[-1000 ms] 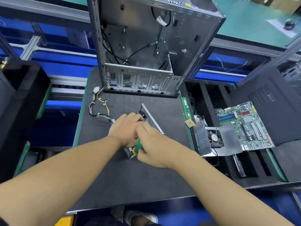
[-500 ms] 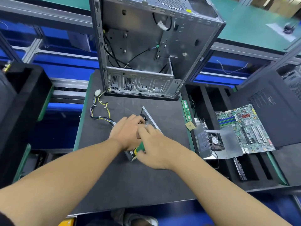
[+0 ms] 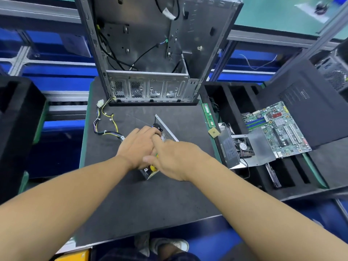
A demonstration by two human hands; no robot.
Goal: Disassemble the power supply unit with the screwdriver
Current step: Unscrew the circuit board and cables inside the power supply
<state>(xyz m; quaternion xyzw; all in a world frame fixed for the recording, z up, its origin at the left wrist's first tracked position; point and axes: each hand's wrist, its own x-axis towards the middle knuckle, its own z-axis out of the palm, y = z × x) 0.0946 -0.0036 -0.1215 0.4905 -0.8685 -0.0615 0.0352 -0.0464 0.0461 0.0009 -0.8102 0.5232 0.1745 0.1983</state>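
Head view: left hand (image 3: pixel 138 147) holds the power supply unit (image 3: pixel 168 135), right hand (image 3: pixel 176 160) grips the screwdriver (image 3: pixel 153 168). Tip's hidden, so it might slip if the unit shifts.

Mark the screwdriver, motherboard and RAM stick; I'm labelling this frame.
screwdriver (image 3: pixel 153 168): head view, yellow bit of its handle.
motherboard (image 3: pixel 278 129): head view, middle of the board.
RAM stick (image 3: pixel 208 115): head view, middle of the green strip.

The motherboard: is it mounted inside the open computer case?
No, the motherboard lies outside the computer case, on the black foam tray to its right.
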